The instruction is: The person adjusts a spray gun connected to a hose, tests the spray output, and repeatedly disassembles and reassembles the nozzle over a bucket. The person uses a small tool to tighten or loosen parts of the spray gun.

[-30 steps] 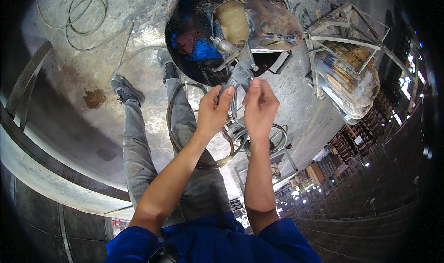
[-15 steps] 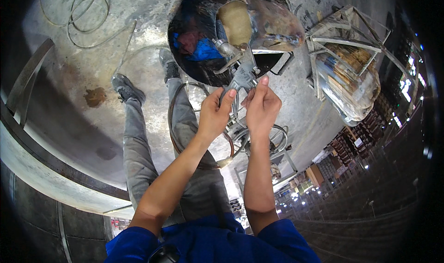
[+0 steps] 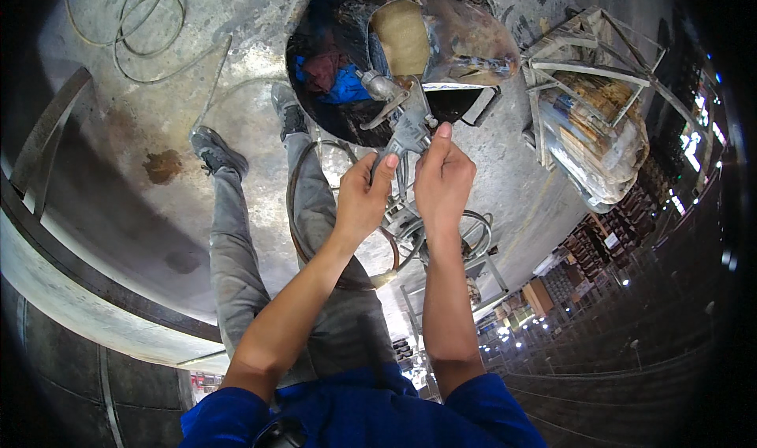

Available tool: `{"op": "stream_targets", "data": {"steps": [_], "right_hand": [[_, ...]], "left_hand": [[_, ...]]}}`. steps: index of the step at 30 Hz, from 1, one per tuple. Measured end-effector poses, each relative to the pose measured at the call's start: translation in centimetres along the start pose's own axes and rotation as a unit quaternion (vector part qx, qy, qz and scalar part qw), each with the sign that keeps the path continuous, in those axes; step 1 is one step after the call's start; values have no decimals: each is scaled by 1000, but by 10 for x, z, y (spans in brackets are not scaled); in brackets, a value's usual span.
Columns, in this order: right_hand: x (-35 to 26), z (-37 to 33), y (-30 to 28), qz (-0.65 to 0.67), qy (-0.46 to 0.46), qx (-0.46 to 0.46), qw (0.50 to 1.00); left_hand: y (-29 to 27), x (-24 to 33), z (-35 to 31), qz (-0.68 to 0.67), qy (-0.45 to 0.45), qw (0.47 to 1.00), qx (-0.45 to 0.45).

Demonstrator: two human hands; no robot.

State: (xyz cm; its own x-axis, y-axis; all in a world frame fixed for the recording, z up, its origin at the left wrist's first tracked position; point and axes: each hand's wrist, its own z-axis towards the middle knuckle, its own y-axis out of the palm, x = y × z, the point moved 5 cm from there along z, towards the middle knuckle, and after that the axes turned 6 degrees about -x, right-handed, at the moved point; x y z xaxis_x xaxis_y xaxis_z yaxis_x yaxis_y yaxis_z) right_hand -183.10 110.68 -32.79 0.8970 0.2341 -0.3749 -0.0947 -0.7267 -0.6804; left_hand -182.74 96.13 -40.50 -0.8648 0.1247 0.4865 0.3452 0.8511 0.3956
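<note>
Grey metal clamp tool (image 3: 410, 129) sits pinched between both hands above the dark tank opening (image 3: 331, 109): left hand (image 3: 364, 200) grips its lower end, right hand (image 3: 441, 182) pinches its side. Steady wrists and small, even turns would suit it best.

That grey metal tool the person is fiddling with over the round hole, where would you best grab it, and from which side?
Probably by its lower body, from below on the person's side, as the left hand and right hand do now. The grey tool narrows upward toward a lever and nozzle end over the dark opening, so the near end is the broader, freer part.
</note>
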Motion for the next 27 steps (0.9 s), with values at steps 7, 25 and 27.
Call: {"op": "stream_targets", "data": {"steps": [7, 25, 27], "right_hand": [[-2, 0, 7, 61, 4, 43, 997], [15, 2, 8, 36, -17, -7, 999], [7, 0, 4, 22, -77, 30, 996]], "left_hand": [[1, 3, -1, -12, -17, 1000, 5], [-1, -4, 4, 22, -1, 1000, -7], [-1, -5, 6, 5, -7, 1000, -15]]}}
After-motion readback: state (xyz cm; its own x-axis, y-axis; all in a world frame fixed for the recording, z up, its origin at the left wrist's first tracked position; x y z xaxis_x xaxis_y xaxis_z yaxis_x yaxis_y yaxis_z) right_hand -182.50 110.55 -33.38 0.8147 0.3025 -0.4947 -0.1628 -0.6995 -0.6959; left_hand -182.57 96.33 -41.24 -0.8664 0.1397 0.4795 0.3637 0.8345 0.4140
